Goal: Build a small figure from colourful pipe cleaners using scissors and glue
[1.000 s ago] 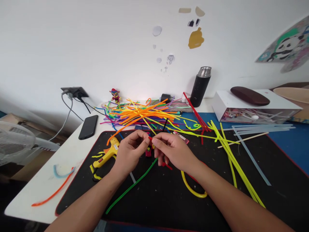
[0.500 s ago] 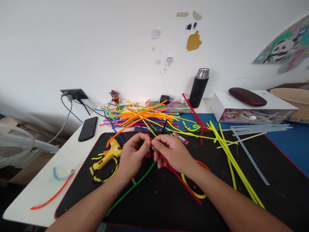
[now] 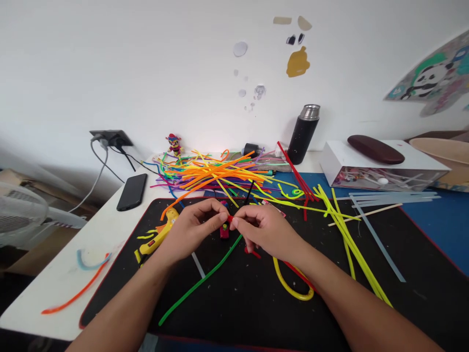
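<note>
Red pipe cleaner (image 3: 230,218) sits pinched between your two hands, just above the black mat (image 3: 256,313) — both sets of fingertips closed on its small visible end. Your left hand (image 3: 190,230) grips it from the left with thumb and forefinger; your right hand (image 3: 266,230) meets it from the right, fingers curled and closed on the same piece. Directly below the pinch point, a small red and pink object (image 3: 224,231) lies on the mat; what it is cannot be made out. A green pipe cleaner (image 3: 200,283) runs diagonally from under your hands toward you. A yellow glue gun (image 3: 156,237) lies just left of your left hand. A yellow loop (image 3: 291,288) lies beneath your right wrist. Beyond both hands — a heap of orange and mixed pipe cleaners (image 3: 216,173), with a black flask (image 3: 304,134) further back to the right.
</note>
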Tool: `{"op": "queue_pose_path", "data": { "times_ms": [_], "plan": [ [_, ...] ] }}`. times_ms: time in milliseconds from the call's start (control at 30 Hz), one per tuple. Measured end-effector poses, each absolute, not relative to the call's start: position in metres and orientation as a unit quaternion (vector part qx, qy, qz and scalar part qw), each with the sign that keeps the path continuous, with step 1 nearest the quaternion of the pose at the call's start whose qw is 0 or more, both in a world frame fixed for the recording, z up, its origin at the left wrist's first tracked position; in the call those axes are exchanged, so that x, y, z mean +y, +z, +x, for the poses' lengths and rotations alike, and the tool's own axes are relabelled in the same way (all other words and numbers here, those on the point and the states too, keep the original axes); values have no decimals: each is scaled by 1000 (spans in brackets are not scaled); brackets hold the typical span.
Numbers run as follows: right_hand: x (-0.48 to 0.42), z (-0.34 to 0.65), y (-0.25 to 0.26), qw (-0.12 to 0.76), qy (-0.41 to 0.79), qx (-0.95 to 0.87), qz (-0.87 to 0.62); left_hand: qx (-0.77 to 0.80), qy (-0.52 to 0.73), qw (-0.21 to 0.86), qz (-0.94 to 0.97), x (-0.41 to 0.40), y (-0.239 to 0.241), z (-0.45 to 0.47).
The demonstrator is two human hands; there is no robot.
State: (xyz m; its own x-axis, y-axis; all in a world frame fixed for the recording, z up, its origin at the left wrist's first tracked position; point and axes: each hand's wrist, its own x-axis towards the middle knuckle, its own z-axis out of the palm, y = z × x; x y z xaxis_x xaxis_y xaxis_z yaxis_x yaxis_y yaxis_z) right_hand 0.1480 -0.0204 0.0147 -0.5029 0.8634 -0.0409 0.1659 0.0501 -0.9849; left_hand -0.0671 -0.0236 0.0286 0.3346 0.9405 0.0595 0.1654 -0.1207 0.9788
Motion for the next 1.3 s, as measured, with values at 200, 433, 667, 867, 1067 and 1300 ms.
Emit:
{"op": "queue_pose_path", "data": {
  "times_ms": [200, 433, 667, 867, 1067, 1300],
  "plan": [
    [-22, 147, 11, 271, 561, -685, -379, 428, 326, 463, 705, -20, 37, -80],
    [-22, 145, 9, 238, 519, -727, -381, 422, 256, 449, 745, -20, 39, -84],
    [-22, 145, 9, 225, 498, -745, -382, 419, 201, 441, 768, -21, 36, -88],
    [-22, 145, 10, 250, 545, -692, -402, 436, 288, 464, 715, -24, 32, -74],
    [-22, 143, 14, 277, 569, -661, -403, 451, 384, 506, 627, -23, 26, -64],
    [-23, 141, 12, 291, 582, -643, -403, 459, 426, 521, 580, -23, 21, -57]
  ]
}}
